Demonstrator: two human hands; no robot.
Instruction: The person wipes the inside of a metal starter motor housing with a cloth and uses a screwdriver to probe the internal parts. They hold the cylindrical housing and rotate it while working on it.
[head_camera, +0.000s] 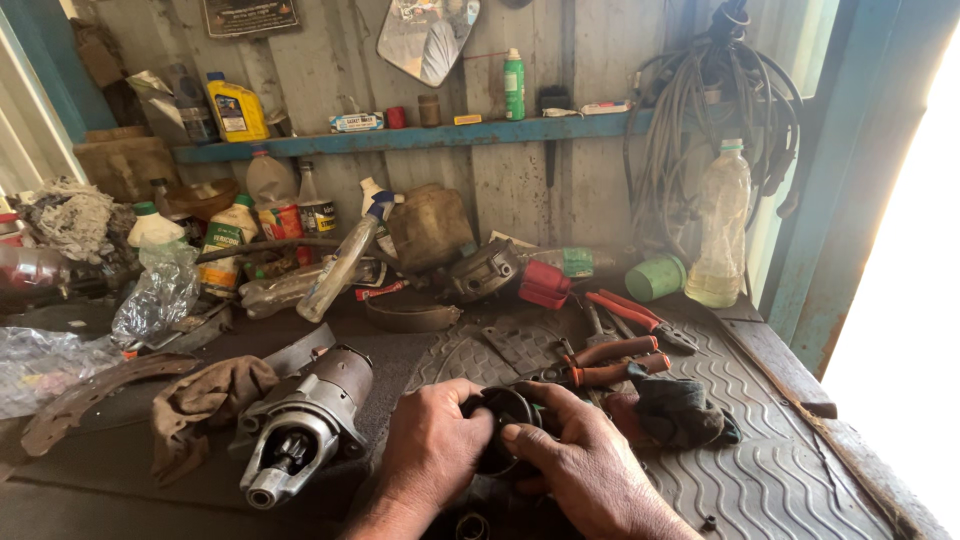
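Both my hands clamp one dark round part (505, 425) at 6 o'clock on the tabletop (790, 460). Left hand (432, 440) wraps its left rim, grip closed; right hand (585, 460) covers the right rim, fingers curled on it. Starter motor (305, 420) lies at 9 o'clock, long axis diagonal. Part's underside hidden; its long axis unclear.
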